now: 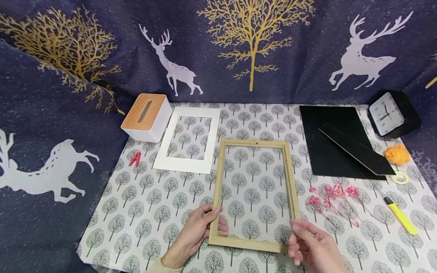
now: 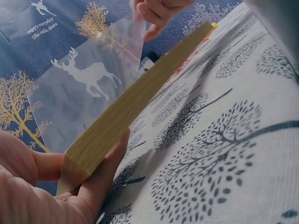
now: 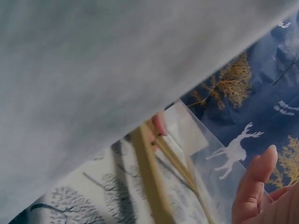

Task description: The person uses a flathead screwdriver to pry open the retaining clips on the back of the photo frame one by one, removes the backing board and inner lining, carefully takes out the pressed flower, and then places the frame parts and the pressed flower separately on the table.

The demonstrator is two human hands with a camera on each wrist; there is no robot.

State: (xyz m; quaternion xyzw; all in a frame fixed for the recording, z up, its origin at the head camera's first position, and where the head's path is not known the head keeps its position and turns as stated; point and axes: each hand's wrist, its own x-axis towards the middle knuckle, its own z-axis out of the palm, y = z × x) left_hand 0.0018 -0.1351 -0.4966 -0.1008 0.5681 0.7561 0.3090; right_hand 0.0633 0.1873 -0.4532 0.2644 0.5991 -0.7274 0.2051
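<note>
A light wooden picture frame (image 1: 290, 167) is held a little tilted over the patterned cloth, its inside showing the cloth through. My left hand (image 1: 201, 227) grips the lower part of its left side, thumb on top and fingers beneath. A clear sheet (image 2: 42, 107) shows beside the frame in the left wrist view, and the left thumb lies near its lower corner. My right hand (image 1: 314, 242) pinches this sheet's edge by the frame's lower right corner. In the right wrist view, the right thumb (image 3: 257, 182) is at the sheet's edge, and a grey sleeve hides much of the rest.
A white mat (image 1: 186, 165) and a tissue box (image 1: 143, 113) stand at the back left, with red letter-A clip (image 1: 135, 159) nearby. Right: black boards (image 1: 314, 151), clock (image 1: 387, 113), orange bundle (image 1: 397, 153), pale ring (image 1: 399, 177), pink dried flowers (image 1: 336, 191), yellow-handled cutter (image 1: 403, 218).
</note>
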